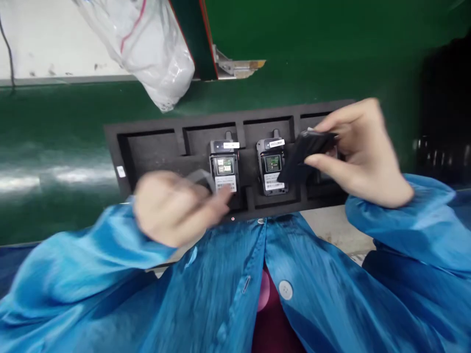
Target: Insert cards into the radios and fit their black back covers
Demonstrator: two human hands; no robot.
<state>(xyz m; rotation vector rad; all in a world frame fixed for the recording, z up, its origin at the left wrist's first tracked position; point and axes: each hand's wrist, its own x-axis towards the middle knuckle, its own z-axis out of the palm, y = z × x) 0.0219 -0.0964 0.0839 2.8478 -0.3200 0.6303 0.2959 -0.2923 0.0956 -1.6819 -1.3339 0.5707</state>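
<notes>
My left hand, smeared by motion, is over the front left part of the black foam tray. A clear, film-like piece sticks out from its fingers, and its kind is hard to make out. Just beyond its fingertips lies a handheld radio-like device, with a green board and white labels showing. A second such device lies to its right in the tray. Between thumb and fingers, my right hand holds a flat black cover-like panel, tilted over that second device's right edge.
A green work surface carries the tray. A clear plastic bag hangs in at the back left, beside a metal bracket with a worn yellow tip. Dark objects stand at the far right.
</notes>
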